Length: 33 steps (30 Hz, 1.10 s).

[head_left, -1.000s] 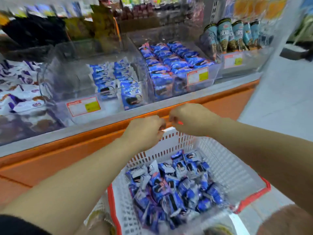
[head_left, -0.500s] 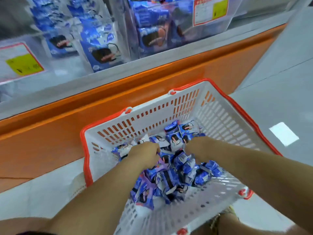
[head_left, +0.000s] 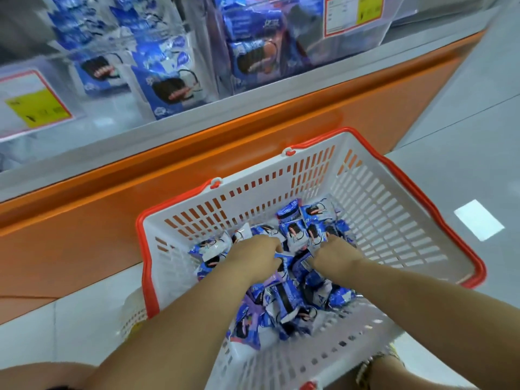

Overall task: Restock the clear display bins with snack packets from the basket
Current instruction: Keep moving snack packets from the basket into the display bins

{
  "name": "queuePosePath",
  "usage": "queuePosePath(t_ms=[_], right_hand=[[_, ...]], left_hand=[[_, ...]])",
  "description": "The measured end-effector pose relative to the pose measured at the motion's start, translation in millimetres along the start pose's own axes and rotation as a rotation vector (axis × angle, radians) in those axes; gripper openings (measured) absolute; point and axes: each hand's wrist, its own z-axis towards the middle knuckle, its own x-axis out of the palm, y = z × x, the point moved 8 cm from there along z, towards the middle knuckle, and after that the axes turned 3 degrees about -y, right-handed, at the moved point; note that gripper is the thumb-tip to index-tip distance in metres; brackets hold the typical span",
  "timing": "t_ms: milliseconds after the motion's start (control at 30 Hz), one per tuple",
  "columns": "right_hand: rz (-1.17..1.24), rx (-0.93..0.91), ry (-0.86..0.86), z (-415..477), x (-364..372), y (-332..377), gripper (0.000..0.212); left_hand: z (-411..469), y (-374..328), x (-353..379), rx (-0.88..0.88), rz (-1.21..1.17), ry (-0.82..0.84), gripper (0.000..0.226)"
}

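Pickup step. Left hand (head_left: 254, 251) and right hand (head_left: 335, 253) down among packets (head_left: 292, 235) in basket (head_left: 388, 209); fingers hidden, grip undetermined. Next, likely: secure handful, lift to bins (head_left: 118, 108).

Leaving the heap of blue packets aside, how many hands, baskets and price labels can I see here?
Hands: 2, left hand and right hand, both dug into the packets.
Baskets: 1, the basket.
Price labels: 2, left label and right label.
Total: 5.
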Motion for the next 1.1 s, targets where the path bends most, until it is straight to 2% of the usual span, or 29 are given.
queuePosePath(t_ms=[67,133,200,333,433,533,633,733,867,933,1033,1100], right_hand=[[0.069,0.011,0.003,-6,-17,-7,0.017],[0.297,0.026,-0.007,-15,-39,-20,0.023],[0.505,0.027,-0.020,-27,-69,-38,0.030],[0.776,0.046,-0.099,-71,-140,-81,0.037],[0.883,0.090,-0.240,-115,-194,-109,0.030],[0.897,0.125,-0.384,-159,-245,-127,0.022],[0.901,0.124,-0.558,-194,-294,-135,0.017],[1.002,0.073,-0.746,-217,-337,-139,0.013],[1.182,-0.011,-0.996,-225,-386,-141,0.026],[1.235,-0.060,-1.096,-221,-407,-137,0.022],[1.218,-0.105,-1.213,-212,-435,-129,0.021],[1.181,-0.108,-1.265,-206,-449,-127,0.020]], left_hand=[[-4,0,-12,0.004,0.001,-0.032,0.032],[-11,0,-26,-0.009,-0.047,-0.063,0.032],[-20,-1,-45,-0.031,-0.158,-0.110,0.032],[-48,-13,-103,-0.022,-0.460,-0.291,0.030],[-81,-22,-148,-0.010,-0.620,-0.444,0.029],[-117,-39,-189,0.072,-0.670,-0.548,0.028],[-155,-54,-230,0.153,-0.631,-0.659,0.026],[-191,-53,-269,0.180,-0.528,-0.855,0.032],[-227,-36,-311,0.140,-0.469,-1.038,0.057],[-240,-23,-327,0.105,-0.445,-1.091,0.063],[-255,-6,-348,0.046,-0.334,-1.157,0.070],[-262,1,-362,0.010,-0.166,-1.195,0.072]])
